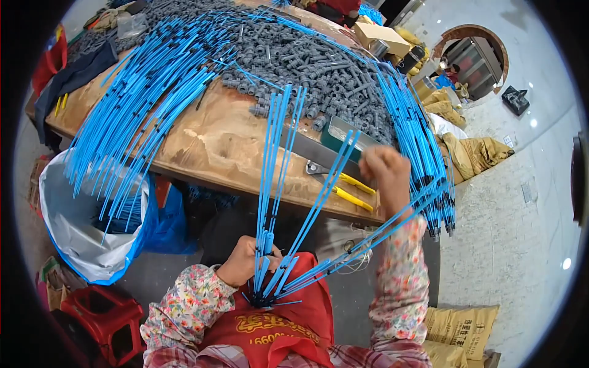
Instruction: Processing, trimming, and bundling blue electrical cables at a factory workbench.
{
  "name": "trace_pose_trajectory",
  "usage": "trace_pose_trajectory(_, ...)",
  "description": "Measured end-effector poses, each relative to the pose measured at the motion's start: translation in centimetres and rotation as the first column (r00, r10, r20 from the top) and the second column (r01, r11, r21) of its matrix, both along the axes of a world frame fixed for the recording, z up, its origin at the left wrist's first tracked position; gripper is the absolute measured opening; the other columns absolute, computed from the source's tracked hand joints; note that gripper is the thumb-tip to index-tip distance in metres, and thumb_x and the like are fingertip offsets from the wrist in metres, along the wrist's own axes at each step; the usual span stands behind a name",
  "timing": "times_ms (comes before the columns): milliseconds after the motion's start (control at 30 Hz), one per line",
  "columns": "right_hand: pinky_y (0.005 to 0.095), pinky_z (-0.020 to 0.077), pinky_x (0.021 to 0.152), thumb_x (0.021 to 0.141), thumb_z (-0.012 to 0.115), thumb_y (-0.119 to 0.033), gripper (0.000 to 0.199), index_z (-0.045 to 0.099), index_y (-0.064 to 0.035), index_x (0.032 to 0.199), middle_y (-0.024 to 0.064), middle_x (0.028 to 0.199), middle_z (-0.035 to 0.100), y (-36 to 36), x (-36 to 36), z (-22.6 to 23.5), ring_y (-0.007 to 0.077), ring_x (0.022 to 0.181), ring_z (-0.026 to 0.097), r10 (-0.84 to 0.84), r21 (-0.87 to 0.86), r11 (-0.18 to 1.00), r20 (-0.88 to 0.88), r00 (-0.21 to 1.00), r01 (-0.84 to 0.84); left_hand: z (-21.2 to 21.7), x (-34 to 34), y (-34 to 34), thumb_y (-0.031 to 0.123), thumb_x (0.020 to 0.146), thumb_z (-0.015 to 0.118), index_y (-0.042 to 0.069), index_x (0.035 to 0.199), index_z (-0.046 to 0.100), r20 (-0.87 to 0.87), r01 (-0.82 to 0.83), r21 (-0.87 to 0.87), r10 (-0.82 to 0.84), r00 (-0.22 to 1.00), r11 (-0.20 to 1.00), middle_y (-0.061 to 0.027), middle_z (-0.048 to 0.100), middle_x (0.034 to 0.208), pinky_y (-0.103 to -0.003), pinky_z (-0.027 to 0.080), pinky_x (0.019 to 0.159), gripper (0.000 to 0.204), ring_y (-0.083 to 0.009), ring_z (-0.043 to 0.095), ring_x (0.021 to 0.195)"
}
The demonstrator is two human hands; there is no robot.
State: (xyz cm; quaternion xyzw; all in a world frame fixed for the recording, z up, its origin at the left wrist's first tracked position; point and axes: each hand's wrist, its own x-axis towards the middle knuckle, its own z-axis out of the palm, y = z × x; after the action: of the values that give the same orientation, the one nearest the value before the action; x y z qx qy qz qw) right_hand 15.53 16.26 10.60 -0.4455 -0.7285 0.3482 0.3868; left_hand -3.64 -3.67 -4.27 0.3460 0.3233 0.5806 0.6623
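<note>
The left hand (253, 260) grips splayed blue rods (268, 242); the right hand (388, 172) curls into a fist.

I have the left forearm (191, 303) angled inward and the left hand (243, 262) close in, its fingers (250, 245) curled in a grip, while the right forearm (402, 279) stretches farther forward, putting the right hand (386, 175), bunched into a slightly blurred fist, well apart from it.
</note>
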Motion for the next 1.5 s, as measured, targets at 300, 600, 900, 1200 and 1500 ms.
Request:
trace_pose_trajectory(300,0.0453,0.0505,0.075,0.076,0.056,-0.014,0.021,0.068,0.0034,0.078,0.0245,0.080,0.064,21.6,-0.7,-2.3,0.0391,0.075,0.064,-0.415,0.532,0.846,0.645,0.641,0.012,-0.1,-0.1,0.6,0.004,0.080,0.067,-0.004,0.082,0.066,0.047,0.009,-0.105,-0.004,0.999,0.994,-0.0046,0.065,0.069,-0.021,0.047,0.058,0.009,-0.0079,0.059,0.062)
trace_pose_trajectory(600,0.0487,0.0479,0.077,0.075,0.054,-0.015,0.024,0.065,0.0058,0.074,0.0281,0.084,0.063,27.5,-2.2,-5.2,0.0428,0.083,0.061,-0.468,0.260,0.882,0.568,0.677,0.392,-0.3,-0.8,1.3,0.007,0.079,0.069,-0.003,0.082,0.067,0.099,0.039,-0.200,-0.019,0.995,0.979,-0.0051,0.066,0.072,-0.020,0.047,0.060,0.011,-0.0080,0.060,0.064)
trace_pose_trajectory(900,0.0364,0.0368,0.042,0.071,0.060,-0.012,0.018,0.056,0.0030,0.061,0.0097,0.058,0.056,19.0,-3.6,0.3,0.0217,0.046,0.050,-0.476,-0.214,0.849,0.087,0.875,0.483,-1.4,-1.0,0.2,0.012,0.078,0.071,-0.004,0.081,0.066,0.086,0.018,-0.112,-0.009,0.996,0.994,-0.0059,0.066,0.073,-0.022,0.047,0.060,0.016,-0.0097,0.060,0.065)
trace_pose_trajectory(1200,0.0230,0.0366,0.045,0.079,0.061,-0.013,0.014,0.057,0.0001,0.077,0.0044,0.062,0.057,5.2,-1.0,0.7,0.0086,0.048,0.048,0.095,-0.032,0.995,-0.079,0.992,-0.097,-3.5,-2.4,-0.5,0.014,0.081,0.065,0.000,0.077,0.061,-0.166,-0.022,0.161,0.049,0.985,0.987,-0.0142,0.063,0.075,-0.035,0.052,0.062,0.016,-0.0248,0.062,0.066)
trace_pose_trajectory(1500,0.0191,0.0424,0.056,0.085,0.064,-0.004,0.014,0.055,-0.0025,0.097,-0.0012,0.079,0.056,-14.6,1.1,-11.7,0.0040,0.065,0.051,0.313,-0.493,0.748,-0.326,0.892,-0.443,-6.0,-2.2,2.2,0.021,0.077,0.070,-0.001,0.078,0.054,0.493,0.318,0.295,-0.428,0.757,0.901,-0.0198,0.061,0.079,-0.042,0.055,0.070,0.028,-0.0316,0.063,0.070)
